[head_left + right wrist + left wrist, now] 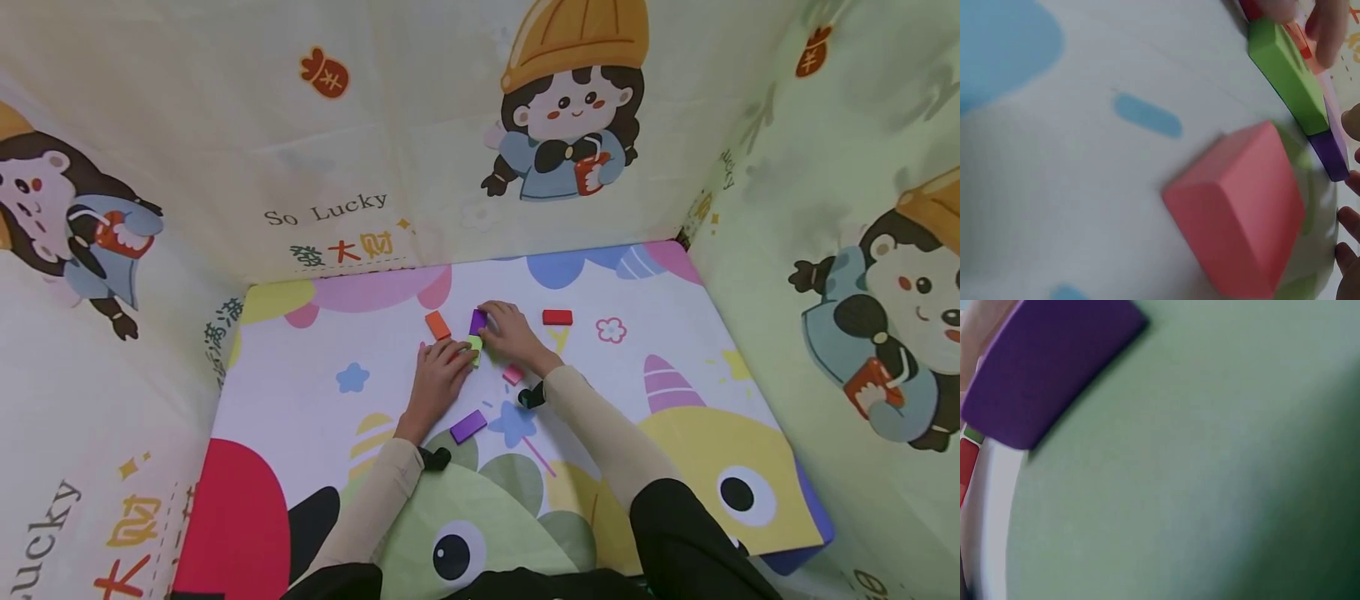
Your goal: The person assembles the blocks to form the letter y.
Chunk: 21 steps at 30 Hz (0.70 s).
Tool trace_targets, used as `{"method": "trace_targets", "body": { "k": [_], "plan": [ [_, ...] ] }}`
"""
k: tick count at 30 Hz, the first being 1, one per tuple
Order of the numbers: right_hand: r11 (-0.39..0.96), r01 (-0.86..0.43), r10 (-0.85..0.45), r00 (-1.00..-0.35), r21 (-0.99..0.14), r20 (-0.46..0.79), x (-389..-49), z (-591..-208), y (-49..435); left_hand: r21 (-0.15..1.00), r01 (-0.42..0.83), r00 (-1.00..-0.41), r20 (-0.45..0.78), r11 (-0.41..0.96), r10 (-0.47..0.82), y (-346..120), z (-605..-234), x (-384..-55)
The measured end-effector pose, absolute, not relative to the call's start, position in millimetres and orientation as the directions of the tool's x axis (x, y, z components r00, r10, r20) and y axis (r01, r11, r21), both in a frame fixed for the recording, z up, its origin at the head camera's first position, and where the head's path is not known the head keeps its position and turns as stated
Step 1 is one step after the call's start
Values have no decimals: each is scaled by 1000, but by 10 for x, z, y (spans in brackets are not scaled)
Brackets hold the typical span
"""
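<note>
In the head view, my left hand [437, 379] reaches over a green block [476, 350], its fingertips holding the block's left part. My right hand [517, 333] comes from the other side and pinches a purple block [478, 321] standing against the green one's far end. The right wrist view shows the green block [1288, 75] and purple block [1330, 153] touching end to end, with a red block [1250, 9] at the green one's other end, partly under left fingers. The left thumb's exact contact is hidden.
Loose blocks lie around: orange [438, 325] beyond the left hand, red [557, 317] to the right, pink [513, 374] under the right wrist, another purple one [468, 427] nearer the body. A printed mat [285, 400] lies beneath; patterned cloth walls [420, 167] surround it.
</note>
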State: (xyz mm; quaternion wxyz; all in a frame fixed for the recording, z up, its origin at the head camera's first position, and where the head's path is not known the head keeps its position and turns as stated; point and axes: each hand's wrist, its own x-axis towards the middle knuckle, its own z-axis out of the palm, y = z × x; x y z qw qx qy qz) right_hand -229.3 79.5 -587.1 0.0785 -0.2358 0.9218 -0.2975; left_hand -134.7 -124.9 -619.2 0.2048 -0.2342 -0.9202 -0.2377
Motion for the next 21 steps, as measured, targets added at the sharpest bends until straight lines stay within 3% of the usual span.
{"method": "trace_targets", "body": {
  "k": [8,13,21],
  "plan": [
    [699,-393,-462,-886,-598,42,-2208,-5901,774,518,459,-809,579,722,100,-1275,-6215,-1409],
    [702,-408,-450,-889,-583,80,-2080,-5856,691,644,354,-857,514,679,-40,-1391,-6154,-1470],
    [731,-430,-433,-892,-530,126,-1861,-5853,487,714,263,-936,353,649,-9,-1603,-6184,-1722]
  ]
}}
